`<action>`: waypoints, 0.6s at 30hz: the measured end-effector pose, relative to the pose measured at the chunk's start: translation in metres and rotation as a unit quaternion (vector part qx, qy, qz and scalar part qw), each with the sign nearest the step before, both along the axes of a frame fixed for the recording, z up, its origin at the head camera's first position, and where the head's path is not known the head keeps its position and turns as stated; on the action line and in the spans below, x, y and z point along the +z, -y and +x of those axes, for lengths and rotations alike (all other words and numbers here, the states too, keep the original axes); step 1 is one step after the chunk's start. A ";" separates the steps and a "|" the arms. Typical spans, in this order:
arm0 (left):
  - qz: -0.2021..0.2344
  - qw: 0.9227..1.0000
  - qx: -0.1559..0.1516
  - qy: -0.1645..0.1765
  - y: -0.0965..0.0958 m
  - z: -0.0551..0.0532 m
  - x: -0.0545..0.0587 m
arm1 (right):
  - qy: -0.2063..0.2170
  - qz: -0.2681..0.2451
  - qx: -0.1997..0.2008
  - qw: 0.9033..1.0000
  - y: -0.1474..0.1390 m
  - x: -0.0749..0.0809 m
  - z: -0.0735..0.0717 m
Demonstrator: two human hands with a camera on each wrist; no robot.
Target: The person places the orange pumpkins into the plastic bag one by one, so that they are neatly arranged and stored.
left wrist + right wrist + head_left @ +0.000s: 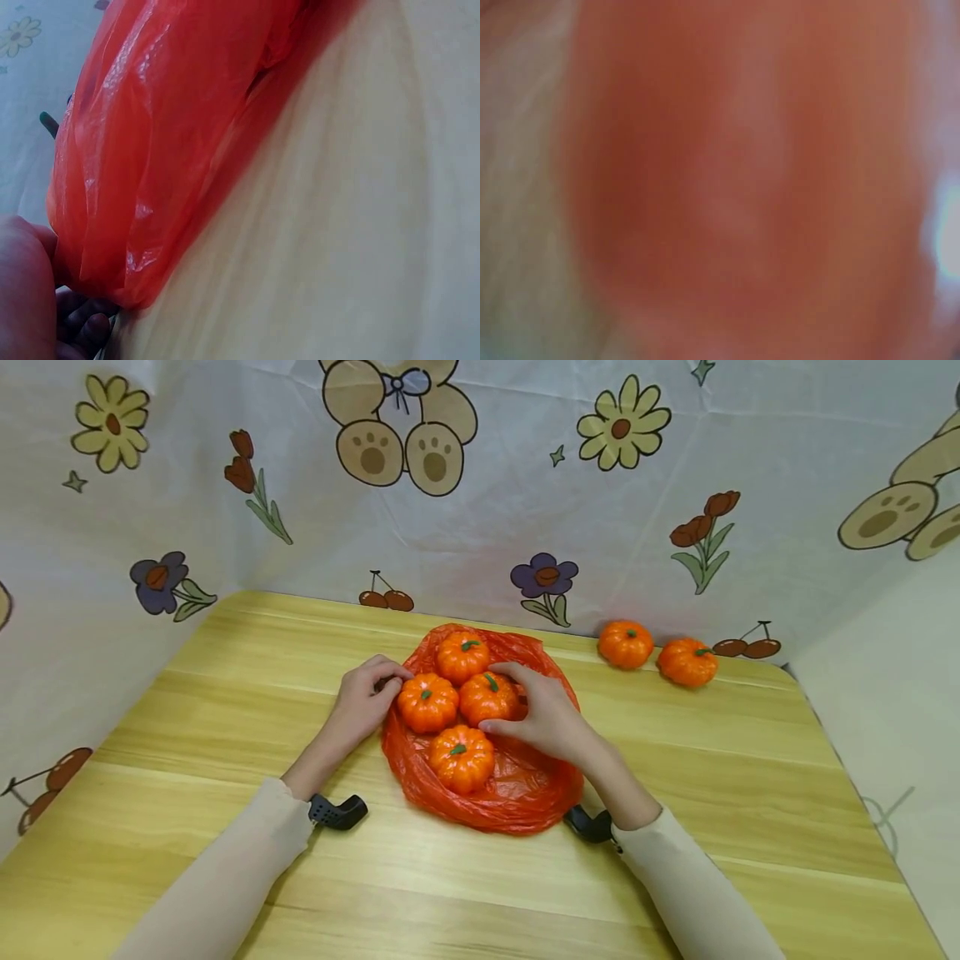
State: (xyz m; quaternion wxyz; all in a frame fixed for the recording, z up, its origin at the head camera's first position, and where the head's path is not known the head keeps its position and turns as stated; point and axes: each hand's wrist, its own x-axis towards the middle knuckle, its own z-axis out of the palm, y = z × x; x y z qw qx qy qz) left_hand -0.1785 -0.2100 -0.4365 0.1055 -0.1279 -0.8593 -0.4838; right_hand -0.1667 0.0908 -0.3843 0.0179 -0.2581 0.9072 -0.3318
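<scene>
A red plastic bag (536,785) lies spread wide at the middle of the table, its rim rolled into a rough ring. Several small orange toy pumpkins (461,762) with green stems sit inside it. My right hand (551,714) reaches over the bag's right rim, thumb and fingers around the right-hand pumpkin (487,700). At the left rim, my left hand (363,697) pinches the plastic beside the left pumpkin (426,706). The left wrist view shows the bag's outer side (150,172) with fingers at its lower edge. Blurred red plastic (742,180) fills most of the right wrist view.
Two more pumpkins, one (626,644) and another (687,662), stand at the table's back right. A patterned cloth (465,535) hangs right behind the back edge. Black wrist devices, the left one (339,812) and the right one (589,825), sit by the sleeves.
</scene>
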 end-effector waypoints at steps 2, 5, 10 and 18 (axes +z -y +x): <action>0.001 1.000 -0.001 0.001 -0.001 0.000 0.001 | 0.000 0.000 0.000 1.000 -0.001 0.000 0.000; 0.000 1.000 -0.002 0.004 -0.002 0.000 0.001 | 0.006 -0.008 0.000 1.000 -0.004 0.000 0.000; -0.002 1.000 -0.003 0.008 -0.002 0.001 0.001 | 0.025 -0.025 -0.017 0.999 -0.007 0.002 -0.001; 0.004 1.000 -0.002 0.010 -0.001 0.001 0.000 | 0.019 -0.048 -0.046 0.998 -0.017 0.006 -0.006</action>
